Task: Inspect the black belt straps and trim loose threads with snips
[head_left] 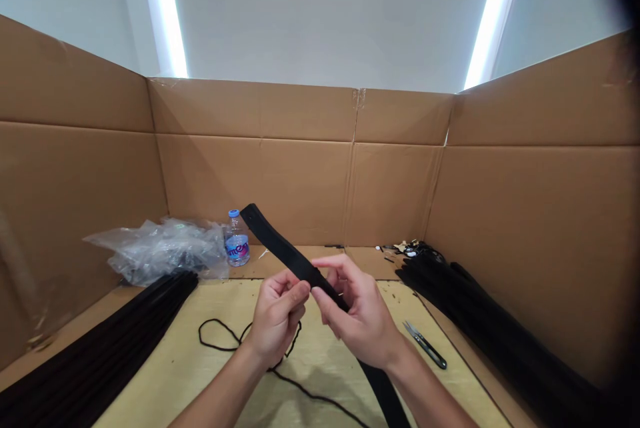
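The left hand and right hand are both closed on a black strap, pinching it at adjacent points above the mat. The strap's upper end extends toward the bottle. A black cord lies on the mat; thread snips lie right of the right hand.
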`<state>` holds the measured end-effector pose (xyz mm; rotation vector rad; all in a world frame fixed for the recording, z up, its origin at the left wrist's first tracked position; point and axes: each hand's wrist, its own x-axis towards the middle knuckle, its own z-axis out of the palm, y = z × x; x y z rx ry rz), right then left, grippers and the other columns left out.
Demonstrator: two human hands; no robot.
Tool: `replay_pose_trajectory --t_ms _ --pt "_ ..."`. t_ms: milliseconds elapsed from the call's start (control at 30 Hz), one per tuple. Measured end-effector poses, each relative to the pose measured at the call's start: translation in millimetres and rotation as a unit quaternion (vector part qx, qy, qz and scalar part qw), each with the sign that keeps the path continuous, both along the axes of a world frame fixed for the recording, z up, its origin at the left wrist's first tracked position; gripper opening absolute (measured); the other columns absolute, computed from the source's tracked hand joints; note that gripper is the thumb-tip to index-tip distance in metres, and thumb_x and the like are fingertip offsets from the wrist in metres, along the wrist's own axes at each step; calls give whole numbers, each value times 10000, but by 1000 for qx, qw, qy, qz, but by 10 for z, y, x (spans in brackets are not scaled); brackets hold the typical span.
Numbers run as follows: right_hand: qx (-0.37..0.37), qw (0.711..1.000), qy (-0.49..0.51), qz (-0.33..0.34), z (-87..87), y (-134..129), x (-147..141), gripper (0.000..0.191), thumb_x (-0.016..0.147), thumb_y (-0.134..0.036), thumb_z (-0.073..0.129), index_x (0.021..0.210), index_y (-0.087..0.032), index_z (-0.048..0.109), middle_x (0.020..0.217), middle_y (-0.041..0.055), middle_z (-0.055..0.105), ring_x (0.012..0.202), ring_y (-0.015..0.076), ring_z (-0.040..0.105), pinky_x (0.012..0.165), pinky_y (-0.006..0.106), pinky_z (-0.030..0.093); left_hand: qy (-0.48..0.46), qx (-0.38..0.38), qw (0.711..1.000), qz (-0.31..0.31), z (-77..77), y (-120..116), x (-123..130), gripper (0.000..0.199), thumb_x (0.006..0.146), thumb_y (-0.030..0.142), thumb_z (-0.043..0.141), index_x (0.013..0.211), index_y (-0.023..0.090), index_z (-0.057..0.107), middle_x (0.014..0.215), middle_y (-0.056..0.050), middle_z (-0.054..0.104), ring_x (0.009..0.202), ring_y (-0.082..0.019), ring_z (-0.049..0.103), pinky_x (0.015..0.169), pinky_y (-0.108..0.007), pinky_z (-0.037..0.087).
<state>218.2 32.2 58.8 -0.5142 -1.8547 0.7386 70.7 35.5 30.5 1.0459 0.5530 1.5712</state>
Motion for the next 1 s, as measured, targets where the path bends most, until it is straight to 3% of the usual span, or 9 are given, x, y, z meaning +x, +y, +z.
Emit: replay_pose_trajectory --t_ms 133,433,733,833,933,1000 --pt "-25 999 20 17 -51 76 -41 177 866 -304 591 983 -176 555 660 -17 519 529 74 474 472 183 393 34 -1 999 26 18 28 -8 454 625 409 792 594 162 412 450 120 254 379 7 140 355 -126 122" --pt "-140 985 72 72 -160 334 -78 324 828 -437 613 960 -151 537 525 -62 458 364 63 414 310 157 318 106 -22 992 65 -49 171 -30 482 662 461 749 598 174 368 471 111 268 398 -2 147 373 -142 108" --pt "-154 984 68 54 -207 381 -82 310 862 -455 564 799 -165 476 437 -53 511 282 61 384 279 149 287 203 -1 969 138 -70 174 -38 461 682 509 718 587 157 437 448 94 295 410 -23 209 419 -175 129" --pt "-142 986 72 57 -191 421 -14 300 859 -446 574 806 -166 482 447 -52 522 290 63 389 284 153 309 206 9 972 112 -31 186 -39 442 742 545 639 625 135 524 477 76 323 444 -40 243 449 -184 173" --pt "-135 986 81 48 -148 465 63 300 860 -446 573 806 -165 484 451 -47 534 289 64 397 286 154 313 211 2 972 102 76 111 -35 445 794 558 561 720 123 615 599 10 489 580 -93 432 565 -197 337" --pt "-137 986 85 40 -118 485 100 310 856 -453 575 797 -166 475 446 -47 535 284 65 398 280 152 306 217 11 962 165 166 -6 -30 376 783 513 608 825 143 653 841 -53 607 866 -158 536 780 -228 405"
